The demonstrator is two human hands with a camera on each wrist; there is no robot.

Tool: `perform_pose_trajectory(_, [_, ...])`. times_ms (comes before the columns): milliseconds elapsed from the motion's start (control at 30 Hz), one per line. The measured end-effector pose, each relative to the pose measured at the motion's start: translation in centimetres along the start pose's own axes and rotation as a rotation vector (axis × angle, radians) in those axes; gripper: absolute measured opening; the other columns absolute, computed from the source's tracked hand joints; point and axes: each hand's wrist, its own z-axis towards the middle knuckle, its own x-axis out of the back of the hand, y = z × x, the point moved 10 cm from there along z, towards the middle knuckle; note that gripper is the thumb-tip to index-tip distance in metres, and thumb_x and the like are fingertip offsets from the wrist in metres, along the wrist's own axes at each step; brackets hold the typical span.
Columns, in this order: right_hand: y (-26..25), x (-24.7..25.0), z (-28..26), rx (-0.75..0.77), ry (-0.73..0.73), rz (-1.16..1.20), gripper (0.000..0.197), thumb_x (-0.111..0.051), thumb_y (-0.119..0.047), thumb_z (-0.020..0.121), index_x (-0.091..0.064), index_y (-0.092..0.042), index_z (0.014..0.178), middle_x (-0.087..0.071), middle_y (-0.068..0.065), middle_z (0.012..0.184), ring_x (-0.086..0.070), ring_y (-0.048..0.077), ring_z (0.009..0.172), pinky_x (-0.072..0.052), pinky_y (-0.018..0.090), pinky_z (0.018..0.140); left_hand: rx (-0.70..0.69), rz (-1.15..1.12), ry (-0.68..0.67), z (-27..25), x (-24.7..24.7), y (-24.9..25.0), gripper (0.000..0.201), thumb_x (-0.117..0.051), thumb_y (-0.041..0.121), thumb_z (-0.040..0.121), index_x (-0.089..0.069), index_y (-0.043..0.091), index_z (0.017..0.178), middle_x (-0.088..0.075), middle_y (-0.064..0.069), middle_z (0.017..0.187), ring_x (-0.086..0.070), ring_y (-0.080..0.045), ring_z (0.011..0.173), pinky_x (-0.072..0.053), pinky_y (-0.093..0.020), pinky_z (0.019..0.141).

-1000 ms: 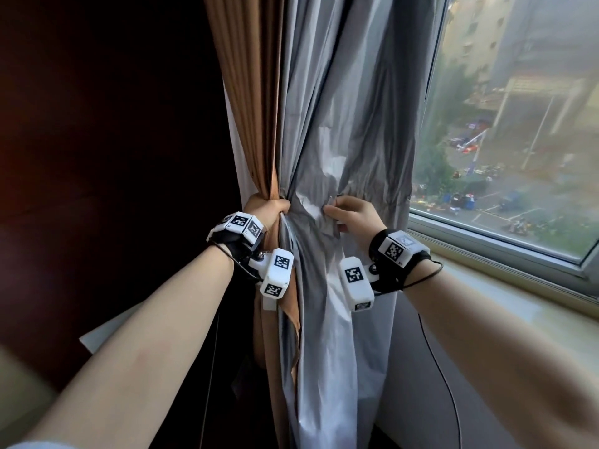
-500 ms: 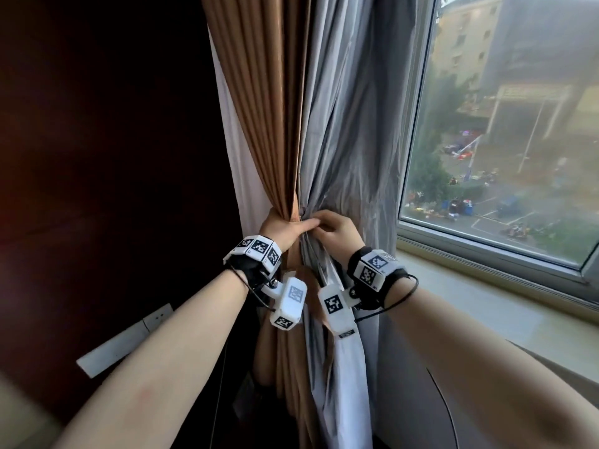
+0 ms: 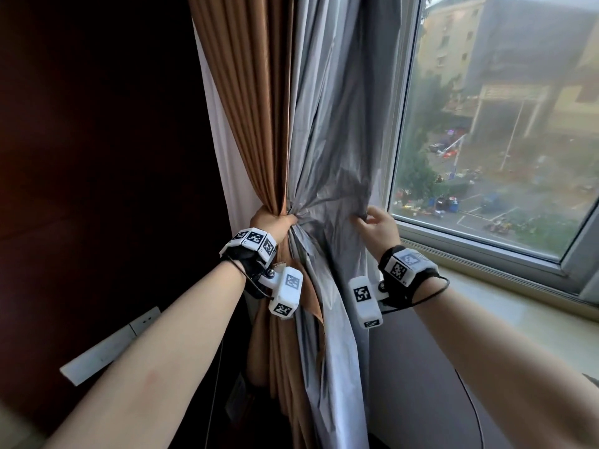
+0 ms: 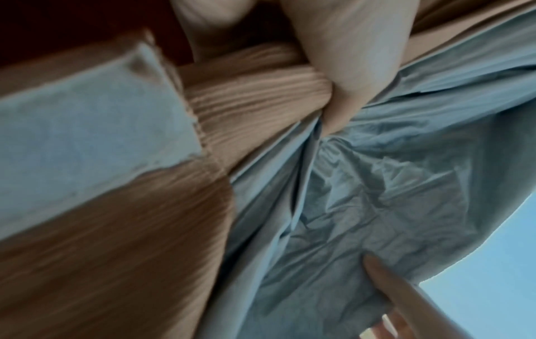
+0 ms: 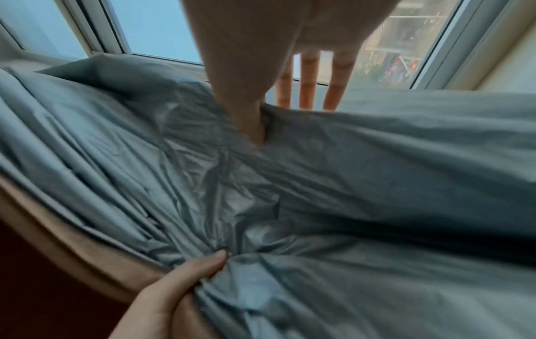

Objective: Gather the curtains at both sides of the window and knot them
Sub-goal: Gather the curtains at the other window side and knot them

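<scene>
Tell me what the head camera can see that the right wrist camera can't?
Only the head view shows the dark wall panel, the white switch plate, both forearms with tagged wrist cameras, and the left hand gripping the brown curtain bunch. Only the right wrist view shows the right hand's fingers spread behind the grey lining's edge, thumb in front. Both show the lining, the window and the street outside.
</scene>
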Motion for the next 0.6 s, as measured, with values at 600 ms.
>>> perform_pose_trajectory(600, [-5.2, -8.0, -4.5, 0.165, -0.364, 0.111, 0.03, -0.051, 0.003, 0.082, -0.07, -0.006, 0.103, -0.067, 0.001, 0.092, -0.06, 0.009, 0.084, -0.048, 0.023, 0.083, -0.034, -0.002, -0.032, -1.7, -0.9, 0.7, 0.082, -0.079, 0.059, 0.053, -0.049, 0.01, 0.112, -0.062, -0.001, 0.089, -0.063, -0.024, 0.089, -0.047, -0.026, 0.077])
